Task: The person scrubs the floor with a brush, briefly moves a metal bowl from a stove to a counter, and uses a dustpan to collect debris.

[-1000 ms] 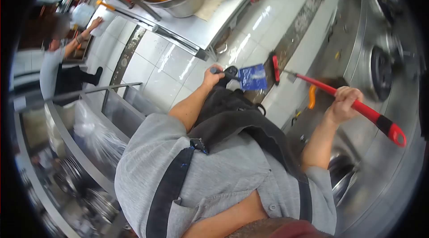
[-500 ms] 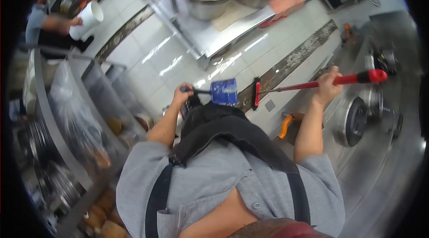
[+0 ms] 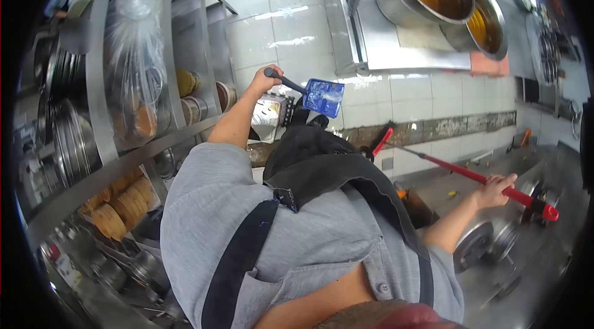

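Observation:
My left hand (image 3: 266,80) is closed around the dark handle of a blue dustpan (image 3: 323,97), whose wet-looking pan hangs above the floor near my feet. My right hand (image 3: 495,192) grips the red pole of a long-handled squeegee (image 3: 459,170) close to its upper end. Its narrow red and black head (image 3: 382,141) is low, beside the dark floor strip and right of the dustpan. A dark apron covers my front, and my shoes show only in part below it.
A metal table (image 3: 414,57) at upper right bears two steel pots (image 3: 396,1) with orange-brown contents. On my left stands a metal rack (image 3: 99,81) with a clear plastic bag (image 3: 136,38) and stacked pans. A dark drain strip (image 3: 433,126) crosses the tiled floor (image 3: 272,13); steel counters are at right.
My view has turned left, so the rack looms larger and the table sits further right. A person with a white bucket is out of view. Both hands keep their tools.

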{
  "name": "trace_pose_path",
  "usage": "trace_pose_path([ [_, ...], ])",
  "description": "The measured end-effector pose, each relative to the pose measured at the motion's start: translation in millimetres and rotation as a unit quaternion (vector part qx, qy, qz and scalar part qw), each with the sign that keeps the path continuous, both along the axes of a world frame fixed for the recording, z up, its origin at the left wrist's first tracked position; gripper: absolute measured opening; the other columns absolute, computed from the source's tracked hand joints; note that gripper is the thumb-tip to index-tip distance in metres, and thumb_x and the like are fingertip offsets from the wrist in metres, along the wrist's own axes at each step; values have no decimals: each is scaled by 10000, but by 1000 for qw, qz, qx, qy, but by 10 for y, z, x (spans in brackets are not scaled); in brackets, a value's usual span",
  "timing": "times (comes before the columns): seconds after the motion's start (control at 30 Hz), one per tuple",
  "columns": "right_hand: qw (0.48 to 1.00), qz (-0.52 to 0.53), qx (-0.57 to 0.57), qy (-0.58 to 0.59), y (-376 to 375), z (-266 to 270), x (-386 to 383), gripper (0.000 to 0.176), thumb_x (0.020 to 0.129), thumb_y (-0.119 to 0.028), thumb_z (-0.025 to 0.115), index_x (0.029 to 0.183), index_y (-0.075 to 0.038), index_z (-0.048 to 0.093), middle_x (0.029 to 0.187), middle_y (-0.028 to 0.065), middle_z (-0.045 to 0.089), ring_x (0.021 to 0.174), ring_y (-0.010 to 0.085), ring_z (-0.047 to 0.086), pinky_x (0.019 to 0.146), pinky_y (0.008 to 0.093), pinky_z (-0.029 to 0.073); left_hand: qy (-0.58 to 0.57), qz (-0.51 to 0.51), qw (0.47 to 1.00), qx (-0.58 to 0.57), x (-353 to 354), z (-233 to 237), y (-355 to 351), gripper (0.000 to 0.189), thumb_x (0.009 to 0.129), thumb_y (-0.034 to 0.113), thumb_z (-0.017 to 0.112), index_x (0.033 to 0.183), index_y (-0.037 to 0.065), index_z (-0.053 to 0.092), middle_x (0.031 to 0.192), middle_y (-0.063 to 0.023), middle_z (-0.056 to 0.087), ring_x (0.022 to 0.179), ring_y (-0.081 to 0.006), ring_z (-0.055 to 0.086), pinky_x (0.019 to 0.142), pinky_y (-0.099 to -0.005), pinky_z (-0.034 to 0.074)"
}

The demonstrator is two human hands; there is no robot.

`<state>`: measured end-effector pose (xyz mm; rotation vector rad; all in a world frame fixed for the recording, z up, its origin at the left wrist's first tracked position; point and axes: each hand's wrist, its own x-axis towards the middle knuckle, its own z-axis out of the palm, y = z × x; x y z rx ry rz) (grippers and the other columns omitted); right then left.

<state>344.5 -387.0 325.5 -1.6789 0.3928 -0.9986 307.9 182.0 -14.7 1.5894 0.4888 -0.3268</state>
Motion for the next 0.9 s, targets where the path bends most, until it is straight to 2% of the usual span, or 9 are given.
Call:
trace_pose_path([
  [0.1, 1000, -4, -17, 17, 132, 27, 80, 343, 922, -185, 565, 640, -63, 413, 460, 17, 387, 373, 95, 353, 364, 242, 299, 2, 71, 997, 33, -145, 60, 236, 251, 617, -96, 634, 814, 52, 588, 953, -81, 633, 883, -171, 585, 757, -269, 471],
  [0.17, 999, -27, -9, 42, 277, 58, 110, 359, 916, -213, 578, 637, -70, 404, 464, 7, 377, 380, 87, 347, 367, 234, 298, -13, 148, 988, 31, -240, 115, 351, 243, 573, -73, 639, 766, 70, 596, 782, -19, 606, 726, -135, 564, 639, -264, 457],
  [0.23, 999, -19, 5, 49, 231, -21, 158, 364, 911, -222, 588, 632, -71, 409, 481, -6, 365, 393, 84, 337, 368, 230, 293, -4, 224, 973, -60, -325, 166, 484, 230, 588, -91, 611, 766, 50, 582, 723, -32, 565, 611, -139, 532, 510, -254, 409],
  [0.4, 999, -14, 7, 39, 370, -116, 207, 366, 908, -220, 595, 621, -70, 425, 519, -28, 354, 422, 70, 321, 369, 226, 276, -19, 345, 937, -57, -424, 105, 765, 268, 593, -98, 655, 786, 77, 593, 716, -19, 557, 637, -135, 567, 532, -250, 484],
  [0.5, 998, -20, 31, 47, 359, -218, 213, 348, 903, -228, 607, 636, -54, 464, 550, -38, 349, 456, 65, 324, 382, 226, 271, -8, 413, 909, -49, -274, 294, 848, 268, 604, -102, 654, 788, 84, 595, 718, -17, 561, 627, -133, 566, 513, -255, 476],
  [0.57, 998, -22, -3, 51, 428, -218, 210, 370, 901, -230, 609, 616, -58, 446, 562, -39, 350, 478, 69, 326, 398, 225, 278, -21, 435, 899, -43, -94, 393, 931, 267, 609, -104, 647, 793, 82, 594, 716, -18, 561, 620, -132, 564, 504, -254, 468],
  [0.63, 997, -27, 22, 63, 507, -239, 191, 389, 904, -229, 604, 600, -61, 428, 569, -39, 349, 493, 73, 326, 409, 225, 281, -25, 454, 890, -43, 110, 402, 1014, 267, 614, -107, 639, 798, 80, 594, 714, -20, 562, 614, -130, 562, 496, -253, 461],
  [0.7, 996, -9, -62, 65, 578, -287, 181, 386, 907, -226, 598, 601, -68, 423, 566, -36, 354, 490, 71, 331, 404, 223, 285, -32, 474, 880, -29, 372, 355, 1152, 278, 635, -97, 648, 827, 93, 581, 774, -23, 576, 687, -155, 593, 540, -268, 491],
  [0.9, 993, 56, -15, 107, 818, -354, 357, 345, 916, -223, 581, 647, -68, 430, 520, -40, 352, 418, 51, 347, 364, 216, 266, -46, 517, 855, 21, 1314, 461, 1465, 270, 628, -86, 647, 833, 78, 586, 773, -46, 571, 641, -165, 581, 484, -277, 470],
])
